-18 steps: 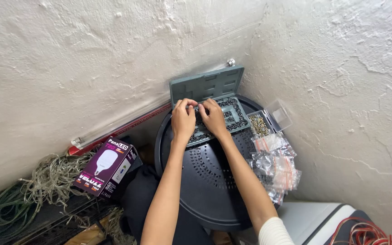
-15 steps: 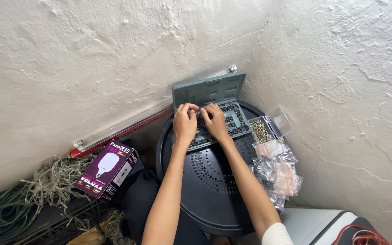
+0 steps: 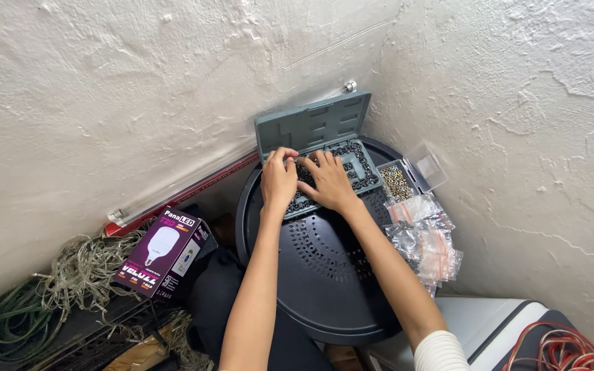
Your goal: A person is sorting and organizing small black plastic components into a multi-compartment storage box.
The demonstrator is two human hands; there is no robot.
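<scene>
My 1 head camera looks steeply down from above at the round stool (image 3: 324,288) in a wall corner.

Both hands cover the middle of the open tool case (image 3: 324,161), so what the fingers (image 3: 289,156) pinch stays hidden; the red wire coil (image 3: 572,350) at five o'clock is cut off.

Storage corner (tool case (image 3: 314,127), cables (image 3: 49,288))

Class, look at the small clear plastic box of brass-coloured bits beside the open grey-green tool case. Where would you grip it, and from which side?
Probably grip the small clear box across its two long side walls, coming from above. Its lid stands open toward the wall, the tool case sits against one side, and plastic bags crowd the near end.
</scene>
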